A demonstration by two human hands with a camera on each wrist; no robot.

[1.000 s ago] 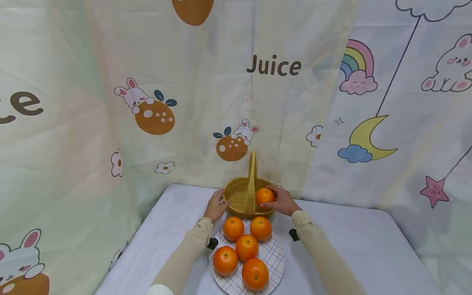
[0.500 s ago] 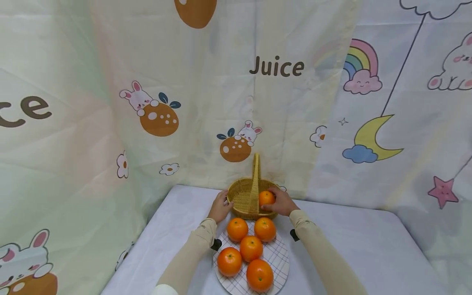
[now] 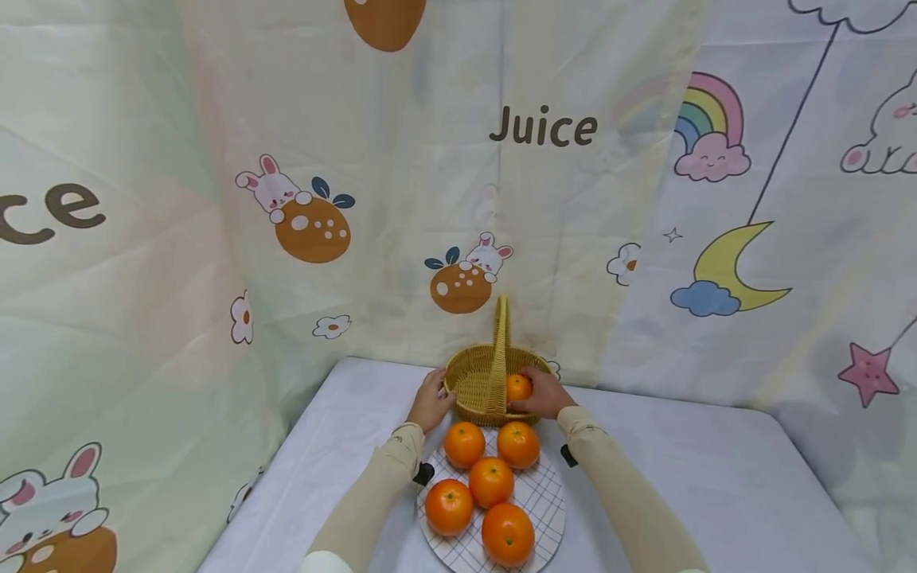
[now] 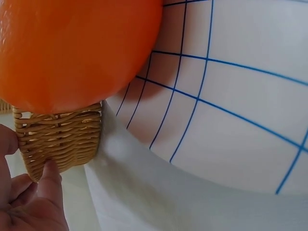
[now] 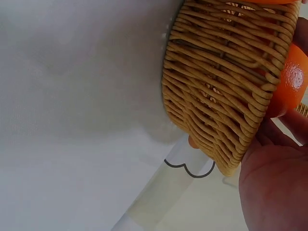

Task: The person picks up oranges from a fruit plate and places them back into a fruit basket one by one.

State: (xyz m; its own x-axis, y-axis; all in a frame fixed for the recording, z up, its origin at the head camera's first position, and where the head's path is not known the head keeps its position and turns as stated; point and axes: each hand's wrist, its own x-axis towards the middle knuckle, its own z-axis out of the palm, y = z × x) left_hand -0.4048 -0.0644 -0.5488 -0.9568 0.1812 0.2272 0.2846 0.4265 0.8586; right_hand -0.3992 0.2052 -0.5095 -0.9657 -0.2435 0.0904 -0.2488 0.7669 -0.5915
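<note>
A yellow wicker basket (image 3: 469, 383) with a tall handle stands at the table's back. My left hand (image 3: 430, 402) holds its left end; in the left wrist view the thumb and fingers lie against the woven side (image 4: 62, 137). My right hand (image 3: 548, 395) has an orange (image 3: 519, 387) between thumb and fingers, inside the basket's right half. The right wrist view shows that orange (image 5: 292, 79) low behind the rim, partly hidden by the weave. In front, several oranges (image 3: 491, 482) sit on a round checked plate (image 3: 544, 517).
The white table (image 3: 673, 477) stretches out on both sides of the plate. Printed fabric (image 3: 387, 199) hangs close behind the basket and along the sides. One large orange (image 4: 72, 53) on the plate is near the left wrist camera.
My right hand has lowered the orange deeper into the basket's right half. The left hand keeps its place on the basket. The head view has shifted slightly.
</note>
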